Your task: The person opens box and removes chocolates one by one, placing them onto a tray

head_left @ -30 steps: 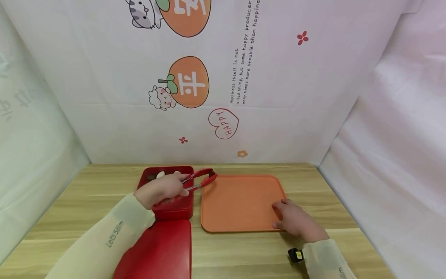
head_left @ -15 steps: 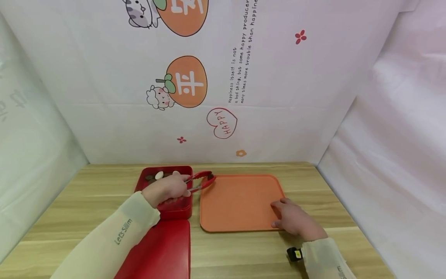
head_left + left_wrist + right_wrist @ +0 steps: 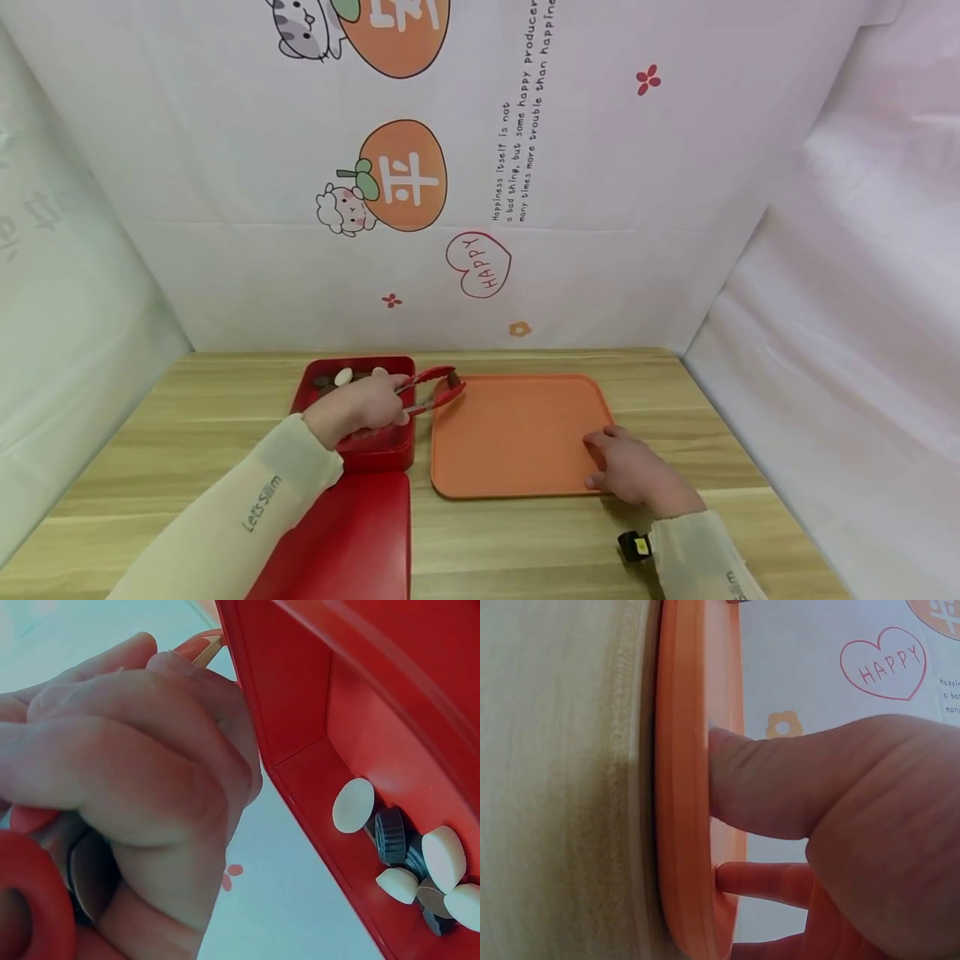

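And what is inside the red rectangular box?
White oval pieces and dark rounded pieces. What lies under them is covered; in the head view, the left hand hides part of the box.

Here's the table point(image 3: 517, 550), pale wood with darker grain streaking from side to side! Over on the left, the red box point(image 3: 375, 462) sits upright near the back edge. Just in front of it, a flat red panel point(image 3: 360, 542) lies partly under a sleeve and runs out of view. And right beside the box, a narrow strip of wood between them, the orange tray point(image 3: 517, 442) rests flat!
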### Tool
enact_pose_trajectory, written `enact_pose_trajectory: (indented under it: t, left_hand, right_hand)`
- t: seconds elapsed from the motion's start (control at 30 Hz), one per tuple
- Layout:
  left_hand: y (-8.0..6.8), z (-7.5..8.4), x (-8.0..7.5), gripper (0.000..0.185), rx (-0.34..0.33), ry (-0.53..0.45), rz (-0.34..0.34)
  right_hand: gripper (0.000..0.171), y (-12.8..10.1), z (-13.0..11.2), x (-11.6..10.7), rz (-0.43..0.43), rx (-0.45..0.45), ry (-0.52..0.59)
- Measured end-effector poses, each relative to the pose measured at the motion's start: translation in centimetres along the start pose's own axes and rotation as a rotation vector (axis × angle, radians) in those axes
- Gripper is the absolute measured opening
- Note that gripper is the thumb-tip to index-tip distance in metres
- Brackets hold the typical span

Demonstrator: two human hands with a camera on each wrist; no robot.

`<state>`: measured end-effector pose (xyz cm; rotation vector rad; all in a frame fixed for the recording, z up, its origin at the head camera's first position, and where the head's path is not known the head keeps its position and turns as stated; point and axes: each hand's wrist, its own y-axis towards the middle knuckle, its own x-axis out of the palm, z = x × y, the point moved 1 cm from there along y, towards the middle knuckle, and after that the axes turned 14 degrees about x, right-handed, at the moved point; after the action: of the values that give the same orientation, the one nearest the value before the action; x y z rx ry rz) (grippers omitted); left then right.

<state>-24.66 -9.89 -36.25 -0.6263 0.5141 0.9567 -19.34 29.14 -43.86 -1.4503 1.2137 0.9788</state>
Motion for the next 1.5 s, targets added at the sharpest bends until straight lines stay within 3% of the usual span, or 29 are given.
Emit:
enact_pose_trajectory:
  t: [0.73, 0.87, 1.1, 1.2, 1.3, 1.5]
  left_hand:
    - [-0.4, 0.2, 0.0, 0.075, 0.021, 0.032, 0.02]
    - [-1.4, 0.3, -1.4, 0.075, 0.031, -0.029, 0.07]
    - [-3.7, -0.9, -5.3, 0.076, 0.088, -0.249, 0.103]
    - [-4.7, -1.8, -6.8, 0.077, 0.086, -0.253, 0.109]
    - [-5.8, -3.1, -7.8, 0.079, 0.049, -0.189, 0.12]
    - [-8.0, -5.9, -8.9, 0.079, -0.041, -0.121, 0.111]
  right_hand:
    - [0.063, 0.1, 0.0, 0.1, -0.018, 0.01, 0.014]
    - [0.063, 0.1, 0.1, 0.1, -0.012, 0.007, 0.013]
    - [0.063, 0.0, 0.0, 0.0, -0.009, 0.004, 0.021]
    - [0.062, -0.1, -0.2, -0.1, -0.009, 0.006, 0.022]
    - [0.062, -0.1, -0.3, -0.2, -0.01, 0.01, 0.02]
    - [0.061, -0.2, -0.4, -0.2, -0.01, 0.012, 0.023]
